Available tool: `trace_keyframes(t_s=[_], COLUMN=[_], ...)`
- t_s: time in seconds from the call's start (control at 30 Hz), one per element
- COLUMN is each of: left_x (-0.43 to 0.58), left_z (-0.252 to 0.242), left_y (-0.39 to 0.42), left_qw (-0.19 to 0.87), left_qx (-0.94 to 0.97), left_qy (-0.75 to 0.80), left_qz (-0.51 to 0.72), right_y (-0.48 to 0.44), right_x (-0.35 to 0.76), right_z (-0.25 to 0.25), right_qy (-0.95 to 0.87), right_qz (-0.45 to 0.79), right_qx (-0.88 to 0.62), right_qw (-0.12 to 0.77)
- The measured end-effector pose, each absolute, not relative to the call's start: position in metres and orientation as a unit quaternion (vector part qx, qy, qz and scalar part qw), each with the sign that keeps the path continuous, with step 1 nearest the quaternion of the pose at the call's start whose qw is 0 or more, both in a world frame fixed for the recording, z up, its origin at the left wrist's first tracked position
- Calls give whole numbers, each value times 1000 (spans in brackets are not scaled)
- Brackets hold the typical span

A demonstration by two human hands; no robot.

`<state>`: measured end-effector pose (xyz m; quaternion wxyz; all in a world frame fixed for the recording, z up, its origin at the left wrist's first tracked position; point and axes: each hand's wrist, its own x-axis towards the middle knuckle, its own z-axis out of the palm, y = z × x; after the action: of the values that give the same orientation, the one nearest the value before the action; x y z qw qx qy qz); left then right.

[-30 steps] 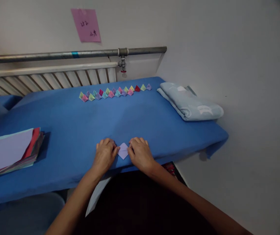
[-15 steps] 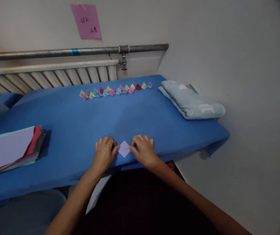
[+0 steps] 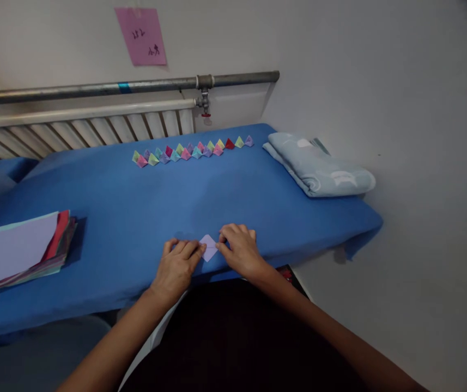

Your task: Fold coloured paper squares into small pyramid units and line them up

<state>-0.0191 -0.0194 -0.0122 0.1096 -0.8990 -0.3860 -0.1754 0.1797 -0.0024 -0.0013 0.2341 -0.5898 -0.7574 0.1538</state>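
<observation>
A small lilac folded paper (image 3: 208,246), diamond-shaped, lies near the front edge of the blue-covered surface (image 3: 135,201). My left hand (image 3: 177,267) rests flat beside it, fingers stretched out with the tips pressing on its left corner. My right hand (image 3: 239,250) is curled, fingertips pinching the paper's right corner. Both hands sit on the blue cloth on either side of the paper.
A row of several small folded coloured papers (image 3: 192,150) lies at the back. A stack of coloured sheets (image 3: 20,250) sits at the left. A folded light-blue blanket (image 3: 319,171) lies at the right. A radiator (image 3: 82,128), a metal pipe (image 3: 127,86) and a pink note (image 3: 140,36) line the wall.
My left hand has slid down and flattened, its fingers now reaching onto the paper's left corner. The right hand has stayed at the right corner. The view shifted slightly.
</observation>
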Motion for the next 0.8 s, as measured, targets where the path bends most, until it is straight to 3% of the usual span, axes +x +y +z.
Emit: trace_keyframes(t_s=[0.2, 0.5, 0.8], left_x=[-22, 22, 28], left_z=[1, 47, 51], left_y=[-22, 47, 72], left_qw=[81, -155, -248], left_qx=[-887, -904, -859], left_qy=[-433, -399, -437], left_qz=[-141, 5, 101], right_y=[-3, -3, -5], right_x=[181, 183, 185], right_z=[0, -3, -6], right_qy=[-759, -761, -734], right_qz=[151, 148, 170], right_qx=[-590, -583, -583], right_qw=[231, 244, 303])
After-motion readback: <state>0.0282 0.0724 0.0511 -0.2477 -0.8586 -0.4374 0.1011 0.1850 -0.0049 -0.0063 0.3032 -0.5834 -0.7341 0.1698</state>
